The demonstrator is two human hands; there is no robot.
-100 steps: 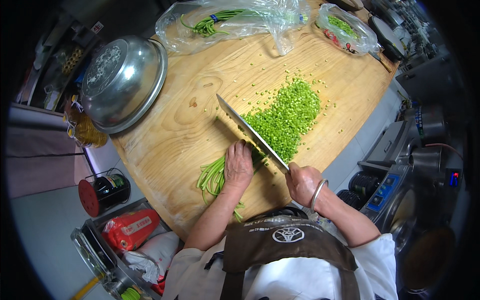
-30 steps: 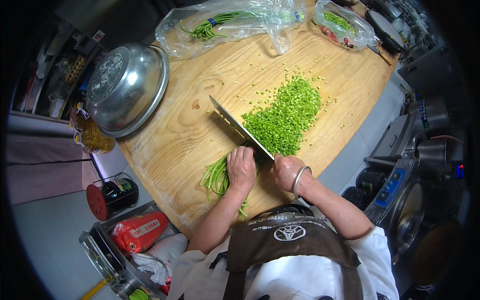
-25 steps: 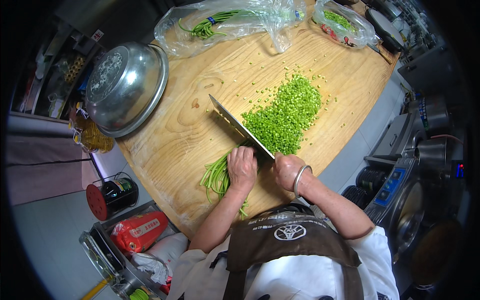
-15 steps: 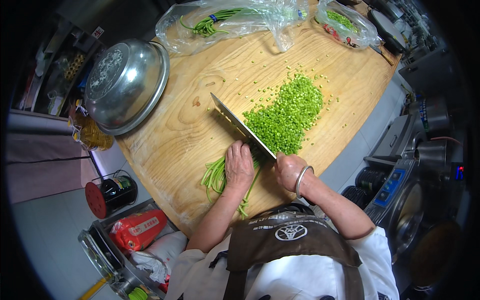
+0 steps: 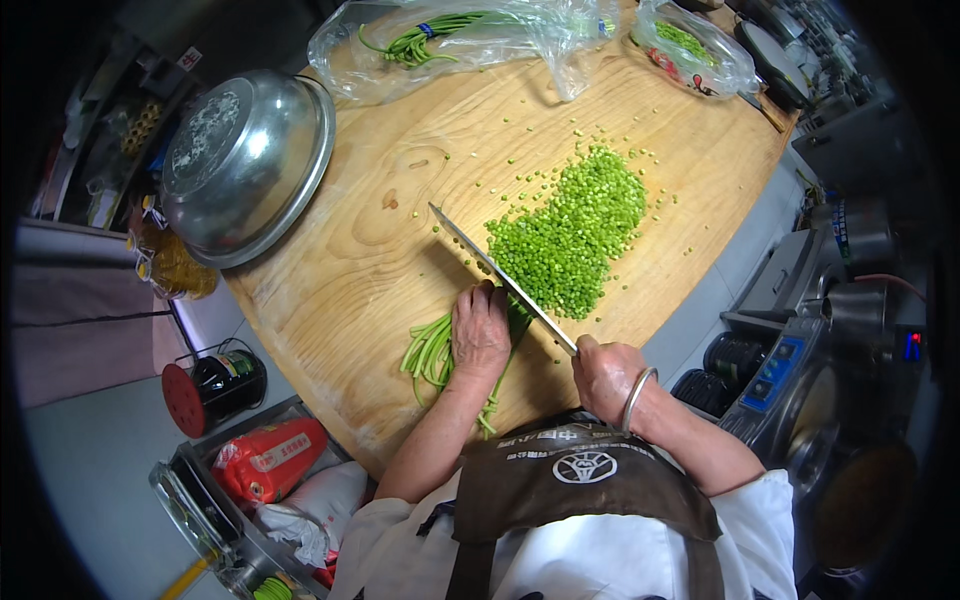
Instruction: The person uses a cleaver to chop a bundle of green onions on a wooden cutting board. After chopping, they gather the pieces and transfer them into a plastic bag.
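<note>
My right hand (image 5: 608,380) is closed round the handle of a cleaver (image 5: 505,277), its blade slanting far-left across the wooden tabletop (image 5: 350,290). Beside the blade, my left hand (image 5: 481,330) presses down on a bunch of garlic scapes (image 5: 428,352), fingers curled at their cut ends. Uncut stems stick out to the left and below that hand. On the blade's far right side lies a heap of chopped garlic scapes (image 5: 575,235), with loose bits scattered round it.
An upturned metal basin (image 5: 245,165) rests at the table's left edge. At the far side lie a clear plastic bag (image 5: 500,55) with bundled scapes and another bag (image 5: 690,50) holding green pieces. A dark-bladed knife (image 5: 765,110) lies far right. Below left are a cable reel (image 5: 212,388) and red package (image 5: 270,460).
My right hand has drawn the cleaver toward me and to the right. My left hand stays on the garlic scapes, nearly unmoved.
</note>
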